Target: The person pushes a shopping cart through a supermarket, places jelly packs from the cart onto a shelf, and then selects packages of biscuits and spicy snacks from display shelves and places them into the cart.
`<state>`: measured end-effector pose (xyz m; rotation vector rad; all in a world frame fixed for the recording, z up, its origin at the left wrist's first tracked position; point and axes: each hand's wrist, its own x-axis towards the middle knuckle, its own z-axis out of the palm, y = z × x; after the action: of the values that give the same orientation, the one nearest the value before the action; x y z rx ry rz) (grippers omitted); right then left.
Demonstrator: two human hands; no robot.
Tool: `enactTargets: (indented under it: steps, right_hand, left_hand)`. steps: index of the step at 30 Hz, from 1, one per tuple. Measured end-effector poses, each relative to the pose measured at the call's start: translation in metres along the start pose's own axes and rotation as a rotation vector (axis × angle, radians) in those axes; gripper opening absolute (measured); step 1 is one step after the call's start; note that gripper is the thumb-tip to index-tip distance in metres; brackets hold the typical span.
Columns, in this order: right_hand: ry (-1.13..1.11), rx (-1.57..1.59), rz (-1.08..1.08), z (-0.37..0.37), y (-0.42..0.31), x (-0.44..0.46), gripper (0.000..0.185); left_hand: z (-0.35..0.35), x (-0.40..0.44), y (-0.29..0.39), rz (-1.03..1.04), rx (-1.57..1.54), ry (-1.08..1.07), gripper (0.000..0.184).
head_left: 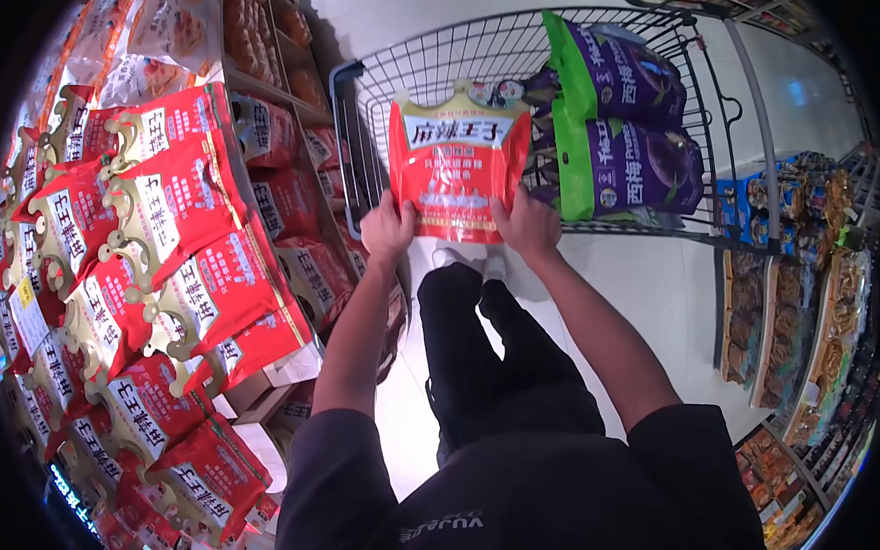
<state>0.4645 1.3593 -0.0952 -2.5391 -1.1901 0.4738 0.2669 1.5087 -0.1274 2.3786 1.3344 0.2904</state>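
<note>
A red and gold snack bag (458, 169) with Chinese lettering is held upright in front of me, over the near side of the shopping cart (428, 53). My left hand (388, 225) grips its lower left edge, thumb on the front. At the lower right edge, my right hand (527, 223) is closed the same way. Behind the bag, part of the cart's inside is hidden. Two purple and green prune bags, an upper bag (626, 73) and a lower bag (633, 170), lie in the cart's right part.
To the left, a sloped display holds several matching red bags (171, 203), with white and orange packs (163, 28) farther back. Shelves of packaged food (797, 317) line the right side. The pale tiled floor (653, 292) runs between them.
</note>
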Motion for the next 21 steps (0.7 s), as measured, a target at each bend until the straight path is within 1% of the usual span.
enactTargets:
  steps: [2, 7, 13, 17, 21]
  right_hand:
    - [0.049, 0.012, -0.020, 0.003, -0.002, 0.009, 0.044]
    - [0.053, 0.007, -0.002, -0.006, -0.010, 0.025, 0.044]
    - [0.070, -0.012, 0.010, -0.006, -0.005, 0.034, 0.045]
    - [0.019, 0.006, 0.015, -0.009, -0.004, 0.038, 0.046]
    - [0.022, -0.008, 0.025, -0.004, -0.003, 0.039, 0.048]
  left_hand:
    - [-0.001, 0.012, -0.002, 0.009, 0.018, 0.015, 0.033]
    - [0.001, 0.033, -0.001, -0.001, 0.045, 0.016, 0.035]
    - [0.005, 0.036, 0.005, -0.039, 0.059, 0.020, 0.036]
    - [0.008, 0.038, 0.004, -0.045, 0.050, 0.007, 0.036]
    - [0.003, 0.038, 0.006, -0.022, 0.002, 0.017, 0.035]
